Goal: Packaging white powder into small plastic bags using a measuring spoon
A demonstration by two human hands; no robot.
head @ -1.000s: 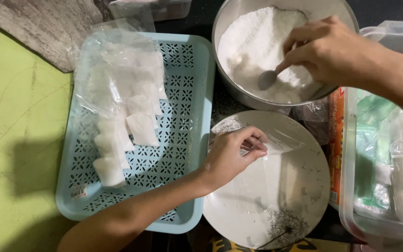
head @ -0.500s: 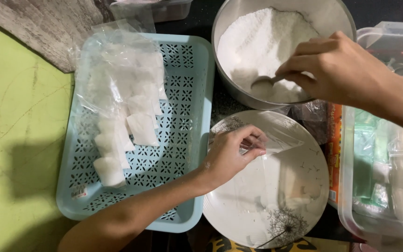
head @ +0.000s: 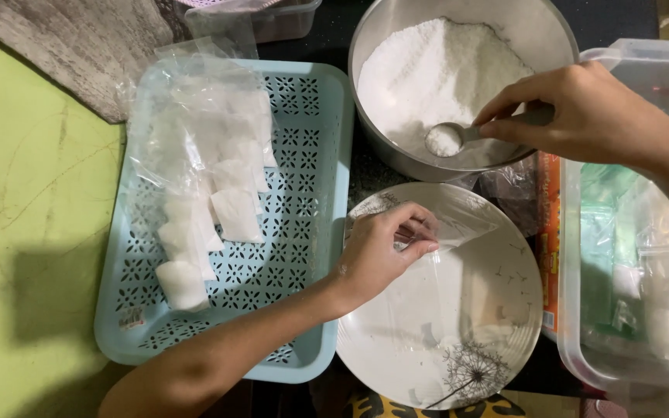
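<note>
Scooping step: right hand [head: 582,112] gripping a metal spoon [head: 458,137] heaped with white powder, just above the steel bowl [head: 373,147]. Left hand [head: 381,248] pinching a clear plastic bag [head: 458,228] open over the white plate [head: 427,364] (filled packets lying in the blue basket [head: 311,232]). Next, probably: carrying the spoonful level to the bag's mouth.

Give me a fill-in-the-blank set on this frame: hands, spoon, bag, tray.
1. The right hand holds a spoon loaded with white ____.
2. The left hand pinches a clear plastic bag over the round white ____.
3. The filled white packets lie in a light ____ perforated tray.
4. The spoon's bowl sits over the metal ____, which holds a heap of the same white stuff.

Missing words: powder; plate; blue; bowl
</note>
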